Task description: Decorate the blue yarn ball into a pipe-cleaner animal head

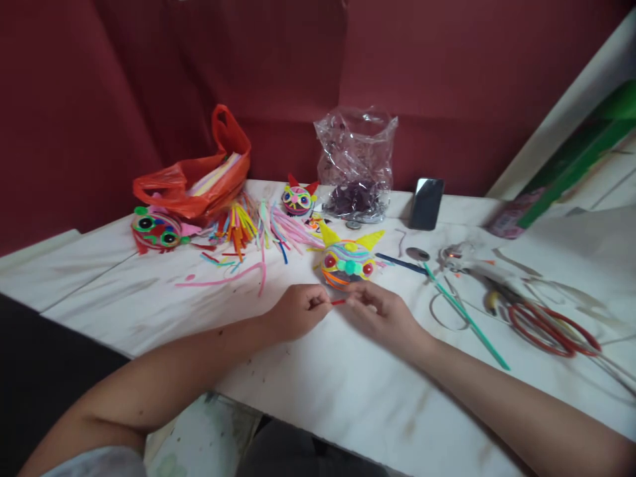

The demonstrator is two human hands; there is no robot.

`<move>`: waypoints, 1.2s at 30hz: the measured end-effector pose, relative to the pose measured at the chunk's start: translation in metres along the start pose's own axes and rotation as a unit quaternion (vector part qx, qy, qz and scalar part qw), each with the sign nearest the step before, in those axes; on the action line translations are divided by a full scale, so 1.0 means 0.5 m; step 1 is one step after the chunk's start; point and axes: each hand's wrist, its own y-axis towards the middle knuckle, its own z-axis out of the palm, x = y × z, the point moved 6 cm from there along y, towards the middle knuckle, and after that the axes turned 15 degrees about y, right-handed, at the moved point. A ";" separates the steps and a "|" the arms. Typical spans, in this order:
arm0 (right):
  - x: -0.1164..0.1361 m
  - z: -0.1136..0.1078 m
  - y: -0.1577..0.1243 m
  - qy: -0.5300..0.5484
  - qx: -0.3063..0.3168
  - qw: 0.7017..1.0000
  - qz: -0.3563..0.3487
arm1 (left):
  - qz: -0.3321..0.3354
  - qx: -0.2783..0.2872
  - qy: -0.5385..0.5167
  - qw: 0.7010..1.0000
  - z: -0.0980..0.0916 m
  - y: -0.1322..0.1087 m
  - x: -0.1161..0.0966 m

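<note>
Between my two hands, low over the marble-patterned table (298, 358), runs a short piece of red pipe cleaner (338, 302). My left hand (301, 310) pinches one end of it with closed fingers. At the other end are the closed fingertips of my right hand (382, 311). Just beyond my hands sits a colourful animal head (350, 255) made of pipe cleaners, with yellow ears, red eyes and a green nose. My right hand partly covers its lower edge.
An orange plastic bag (199, 179) and loose pipe cleaners (241, 228) lie left, near two more animal heads (158, 228). Behind stand a clear bag (355, 165) and a phone (426, 203). Red-handled scissors (551, 331), a glue gun (477, 262) and a green pipe cleaner (467, 318) lie right.
</note>
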 end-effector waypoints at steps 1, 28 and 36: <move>0.003 0.007 -0.005 -0.024 0.018 0.999 -0.024 | -0.006 0.011 -0.012 1.000 0.003 -0.001 -0.001; 0.026 0.027 -0.026 -0.065 -0.070 0.986 -0.138 | -0.040 -0.007 -0.089 0.995 0.033 -0.014 -0.030; -0.020 0.002 -0.004 0.117 -0.084 0.988 0.052 | -0.120 -0.027 -0.192 0.974 0.017 0.007 0.002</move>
